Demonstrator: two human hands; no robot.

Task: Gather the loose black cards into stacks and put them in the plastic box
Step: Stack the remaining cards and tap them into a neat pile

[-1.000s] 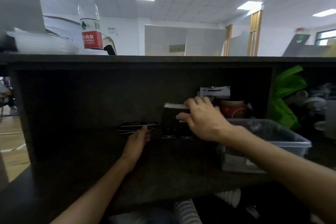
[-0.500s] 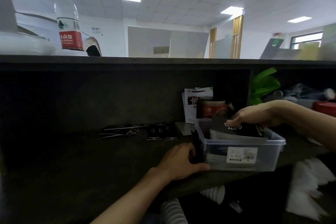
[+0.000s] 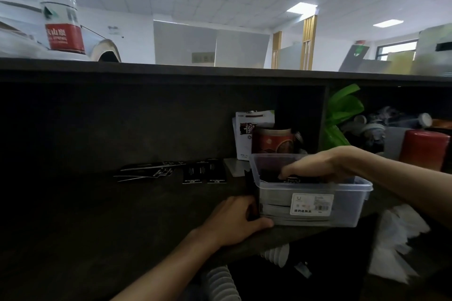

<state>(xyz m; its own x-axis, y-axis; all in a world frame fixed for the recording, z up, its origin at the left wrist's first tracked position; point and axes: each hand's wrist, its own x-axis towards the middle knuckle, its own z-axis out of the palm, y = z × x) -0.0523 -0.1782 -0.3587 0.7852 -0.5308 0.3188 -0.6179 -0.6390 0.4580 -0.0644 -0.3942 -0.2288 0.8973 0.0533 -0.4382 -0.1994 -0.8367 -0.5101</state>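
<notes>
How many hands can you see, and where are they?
2. The left hand rests against the near left corner of the plastic box. The right hand reaches into the box, holding black cards.

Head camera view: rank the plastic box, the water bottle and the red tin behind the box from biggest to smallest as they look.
1. plastic box
2. water bottle, top cut off by the frame
3. red tin, partly hidden, farther back, so true size is unsure
</notes>
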